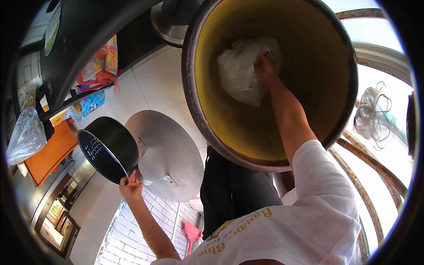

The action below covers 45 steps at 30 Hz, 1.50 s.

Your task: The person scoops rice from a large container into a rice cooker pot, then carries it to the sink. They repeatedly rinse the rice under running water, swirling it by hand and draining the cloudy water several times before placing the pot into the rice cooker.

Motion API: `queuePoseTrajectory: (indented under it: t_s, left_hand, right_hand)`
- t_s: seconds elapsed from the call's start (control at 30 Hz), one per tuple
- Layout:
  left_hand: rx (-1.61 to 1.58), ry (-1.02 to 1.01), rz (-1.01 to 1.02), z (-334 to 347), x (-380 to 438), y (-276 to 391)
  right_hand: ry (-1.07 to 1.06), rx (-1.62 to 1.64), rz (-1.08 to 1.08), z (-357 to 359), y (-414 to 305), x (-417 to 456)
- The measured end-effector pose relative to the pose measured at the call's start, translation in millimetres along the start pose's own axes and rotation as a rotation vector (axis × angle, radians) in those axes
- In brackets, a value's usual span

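Note:
My left hand [132,186] grips the rim of a black rice cooker inner pot [111,145], which is tilted on its side and has measuring marks inside. The same hand is at the handle of a large round metal lid [172,149], held beside the pot. My right arm reaches into a deep, round vat [228,132] with a yellowish inner wall and a dark rim. Down inside it, my right hand [266,68] touches a whitish plastic bag [241,73]; its fingers are partly in shadow, and whether they grip the bag is unclear. What the bag holds is hidden.
Rusty curved metal bars [371,152] run along the right, with a clear plastic bag [371,114] hanging there. At left are a dark shelf or table edge [89,96], a floral bag [102,66] and an orange board [51,154]. A red dustpan or brush [191,232] lies below.

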State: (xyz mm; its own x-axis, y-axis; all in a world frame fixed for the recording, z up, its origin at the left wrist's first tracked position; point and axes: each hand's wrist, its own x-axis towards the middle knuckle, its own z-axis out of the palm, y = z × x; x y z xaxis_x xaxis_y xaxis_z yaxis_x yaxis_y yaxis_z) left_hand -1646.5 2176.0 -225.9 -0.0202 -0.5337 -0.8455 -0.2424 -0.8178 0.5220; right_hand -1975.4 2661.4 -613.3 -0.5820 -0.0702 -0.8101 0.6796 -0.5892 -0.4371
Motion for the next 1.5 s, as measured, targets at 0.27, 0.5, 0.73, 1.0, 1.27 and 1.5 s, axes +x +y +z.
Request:
queuePoseTrajectory:
  t_s: [0.27, 0.5, 0.73, 1.0, 1.27, 1.5]
  left_hand:
    - [0.023, -0.014, -0.019, -23.5, 11.8, 3.9]
    - [-0.051, -0.043, -0.039, -21.1, 7.2, -2.7]
    - [-0.086, -0.023, -0.033, -9.6, 4.7, -4.4]
    - [-0.060, 0.044, 0.010, 4.9, 2.8, -5.1]
    - [-0.056, 0.038, -0.007, 12.0, 1.0, -4.2]
    - [-0.055, -0.024, -0.009, -12.6, 12.4, -5.1]
  right_hand:
    - [0.131, -0.989, -0.716, -9.8, -20.6, -7.6]
    - [0.205, -2.418, -0.632, 24.0, -27.9, -64.6]
    - [0.044, -2.169, -0.521, 0.1, 7.3, -88.0]
    - [-0.240, -1.327, -0.370, -30.2, 41.5, -44.3]
    - [0.281, -1.629, -0.701, 16.8, 76.0, -64.0]
    - [-0.473, -0.486, 0.060, 39.3, 33.3, -85.4]
